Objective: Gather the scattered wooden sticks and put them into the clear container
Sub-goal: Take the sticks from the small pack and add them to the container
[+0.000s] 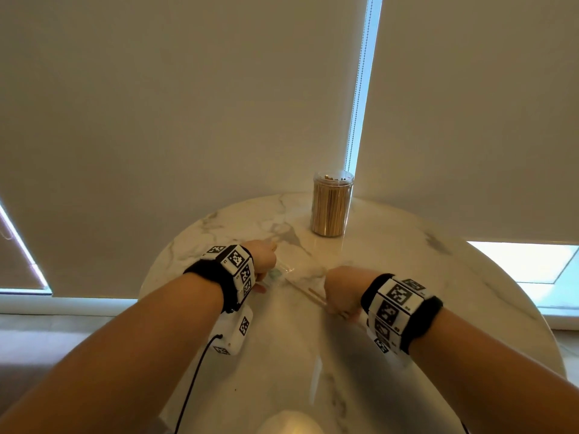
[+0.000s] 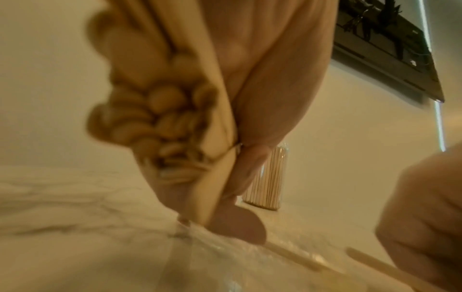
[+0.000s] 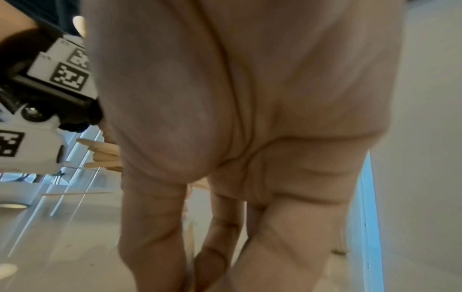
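A clear round container [image 1: 332,204] packed with thin sticks stands at the far side of the marble table [image 1: 407,277]; it also shows in the left wrist view [image 2: 271,177]. My left hand [image 1: 264,260] grips a bundle of flat wooden sticks [image 2: 160,110] with rounded ends, its thumb tip down on a crinkled clear wrapper [image 2: 225,256]. My right hand [image 1: 340,296] is curled, knuckles up, over a few wooden sticks [image 1: 308,294] lying on the table and pinches them; one stick [image 2: 375,262] pokes out from it. The right wrist view shows my right hand [image 3: 200,256] with fingers curled downward.
The clear wrapper [image 1: 283,270] lies between my hands. Closed roller blinds [image 1: 188,104] hang behind the table, with a bright gap [image 1: 360,89] behind the container. A cable [image 1: 191,377] hangs from my left wrist unit. A pale rounded object [image 1: 288,422] sits at the near edge.
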The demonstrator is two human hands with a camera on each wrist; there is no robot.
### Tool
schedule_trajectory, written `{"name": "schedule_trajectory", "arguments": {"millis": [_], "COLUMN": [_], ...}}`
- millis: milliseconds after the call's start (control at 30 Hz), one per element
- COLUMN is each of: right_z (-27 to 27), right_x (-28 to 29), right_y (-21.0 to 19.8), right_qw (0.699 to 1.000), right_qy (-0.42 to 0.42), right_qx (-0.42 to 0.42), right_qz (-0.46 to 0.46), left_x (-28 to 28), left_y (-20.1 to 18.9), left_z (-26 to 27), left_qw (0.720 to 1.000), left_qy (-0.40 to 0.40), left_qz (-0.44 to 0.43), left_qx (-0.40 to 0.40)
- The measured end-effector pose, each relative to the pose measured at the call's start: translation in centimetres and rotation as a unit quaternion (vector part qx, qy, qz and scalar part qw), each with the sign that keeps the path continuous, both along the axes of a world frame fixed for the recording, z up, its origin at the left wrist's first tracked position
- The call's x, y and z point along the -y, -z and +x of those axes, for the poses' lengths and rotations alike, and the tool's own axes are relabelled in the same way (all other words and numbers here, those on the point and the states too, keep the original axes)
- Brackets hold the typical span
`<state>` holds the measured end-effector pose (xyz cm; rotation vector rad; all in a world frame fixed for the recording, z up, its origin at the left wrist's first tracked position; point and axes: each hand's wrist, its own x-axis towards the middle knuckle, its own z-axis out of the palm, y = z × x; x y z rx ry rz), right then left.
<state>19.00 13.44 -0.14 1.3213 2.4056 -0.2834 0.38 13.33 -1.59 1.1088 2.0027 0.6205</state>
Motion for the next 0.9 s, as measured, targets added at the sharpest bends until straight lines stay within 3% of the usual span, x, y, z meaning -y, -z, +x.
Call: {"name": "schedule_trajectory", "arguments": {"millis": [67, 133, 267, 433, 500, 633, 733, 900], "right_z": [1.5, 3.3, 5.9, 4.9, 3.3, 0.8, 0.1, -0.5], "right_x": [-0.2, -0.7, -1.4, -2.0, -2.4, -4.1, -5.9, -9.0], "right_y": [-0.4, -1.1, -3.2, -4.6, -4.9, -5.8, -5.9, -4.7], "right_qw": [0.999, 0.992, 0.932, 0.856, 0.822, 0.785, 0.764, 0.757], "right_qy": [0.029, 0.084, 0.185, 0.131, 0.115, 0.076, 0.070, 0.079], "right_qx": [-0.017, -0.093, -0.297, -0.487, -0.547, -0.611, -0.641, -0.648], "right_qz": [-0.003, -0.024, -0.096, -0.116, -0.112, -0.072, -0.016, 0.033], "left_x": [-0.2, -0.6, -1.6, -1.5, -1.5, -2.7, -4.8, -8.0], "left_y": [-0.5, -0.8, -1.6, -3.7, -4.5, -5.7, -5.8, -5.2], "left_z": [-0.4, -1.3, -3.1, 0.2, 2.6, 5.7, 5.9, 5.7], "left_qw": [0.999, 0.990, 0.948, 0.880, 0.872, 0.873, 0.871, 0.844], "left_qy": [-0.012, -0.064, -0.126, -0.061, -0.005, 0.089, 0.036, -0.030], "left_qz": [0.037, 0.120, 0.281, 0.337, 0.339, 0.374, 0.415, 0.411], "left_qx": [0.001, 0.037, 0.075, 0.330, 0.353, 0.299, 0.262, 0.344]}}
